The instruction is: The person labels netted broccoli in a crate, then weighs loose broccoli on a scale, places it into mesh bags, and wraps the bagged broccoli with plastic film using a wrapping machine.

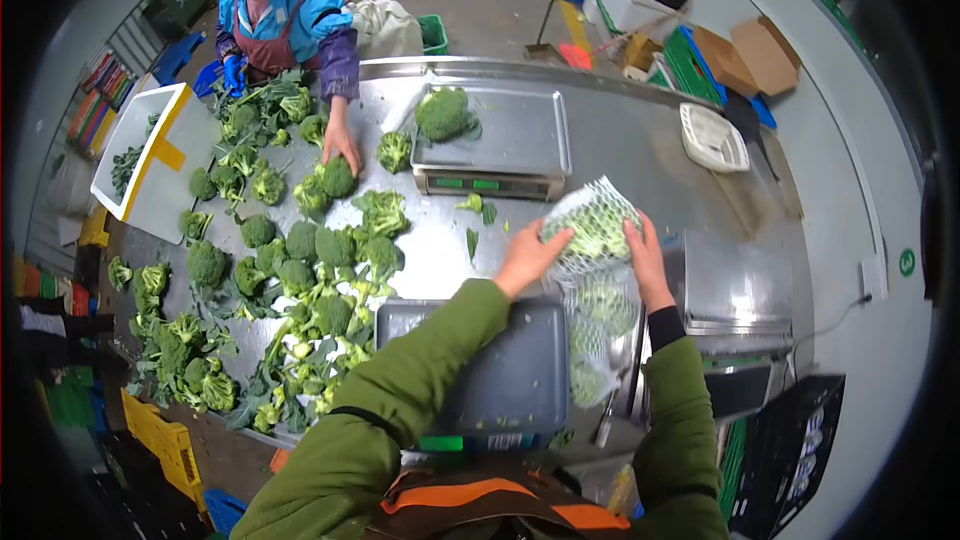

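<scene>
Between my two hands is a package of broccoli in white foam netting, over the steel table. My left hand grips its left side, thumb across the netting. The fingers of my right hand press on its right side. Just below it lie more netted broccoli packages, partly overlapped by the held one. A dark grey scale tray sits in front of me, under my left forearm. Small broccoli scraps lie to the upper left of my left hand.
Many loose broccoli heads cover the table's left side. A co-worker's hand touches one. A second scale bears a broccoli head. A white basket stands far right, a steel machine nearer. A white bin leans at left.
</scene>
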